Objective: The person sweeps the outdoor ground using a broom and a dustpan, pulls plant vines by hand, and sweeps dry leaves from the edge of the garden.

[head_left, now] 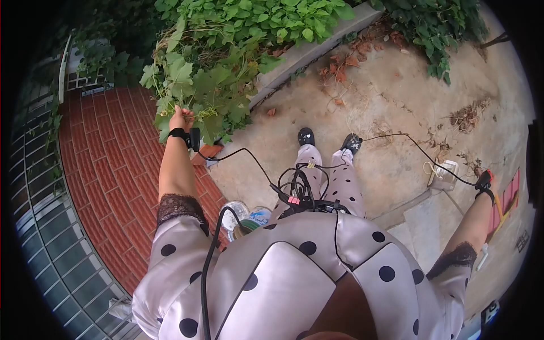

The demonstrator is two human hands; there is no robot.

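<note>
My left hand (pixel 181 117) is reached out at the edge of a leafy vine (pixel 212 85), its fingers closed in a pinch on a vine stem among the lobed green leaves. The exact spot of the grip is partly covered by leaves. Far to the right, my right hand (pixel 485 180) hangs low and looks closed, with a small red thing (pixel 489 172) showing at it. I cannot make out what that red thing is. Black bands with cables sit on both wrists.
A concrete curb (pixel 317 54) borders the plants. Dry leaves (pixel 340 71) litter the concrete ground. Red brick-patterned paving (pixel 113 170) and a metal grid (pixel 51 249) lie left. A pale container (pixel 445 174) stands near my right hand. Cables (pixel 243 150) hang across my front.
</note>
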